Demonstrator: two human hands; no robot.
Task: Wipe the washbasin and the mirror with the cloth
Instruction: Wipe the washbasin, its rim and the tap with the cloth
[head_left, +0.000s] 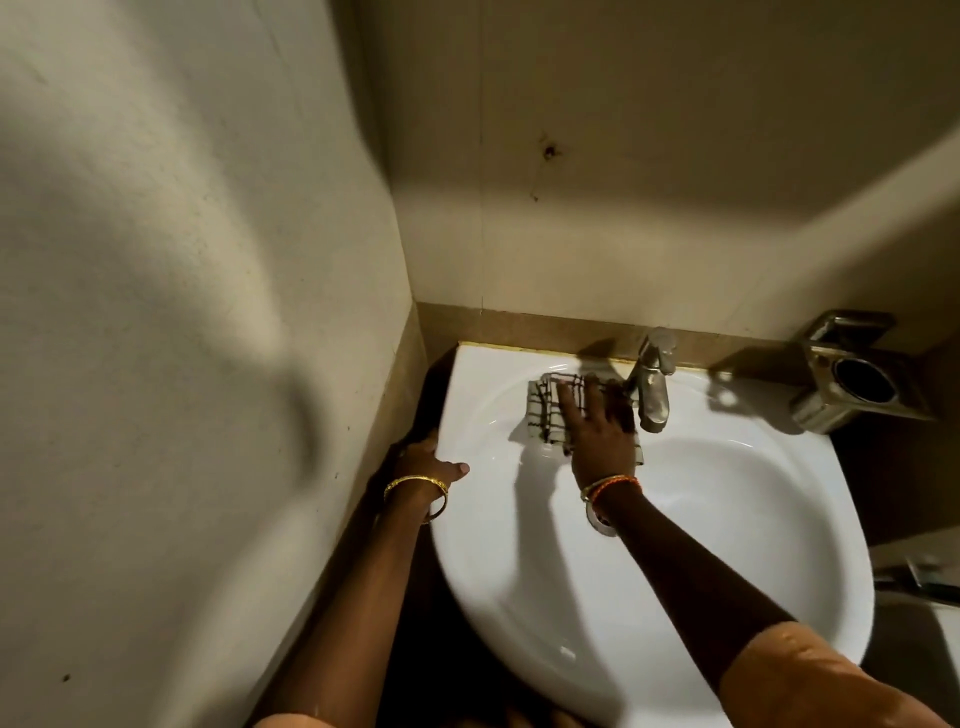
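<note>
Flat fingers of the right hand (597, 426) press down on the cloth (548, 415), so this grip is spread out and not curled around anything. That cloth is white with dark lines crossing it like a checker pattern. It lies on the back part of the washbasin (675, 545), on the sloping white side just left of the tap (652, 384). Part of it is hidden under the hand, and a little bit peeks out by the wrist. On that wrist sit orange and gold bangles (610, 486). The left hand (423, 460) holds the left rim of the washbasin. Its thumb lies on top of the white edge, and its fingers go down over the side, where they are hard to see. A gold bangle (415, 493) hangs on that wrist. The washbasin is white, round and shiny, and it sits in a corner between two pale walls. The tap is silver metal and stands at the back rim, leaning out over the bowl. The right hand's fingers are very close to it, but I cannot tell if they touch. The drain hole (597, 522) is mostly hidden behind the right wrist. To the right of the tap, a shiny metal holder (852, 374) with a round dark opening is fixed by the wall. No mirror shows in this view.
</note>
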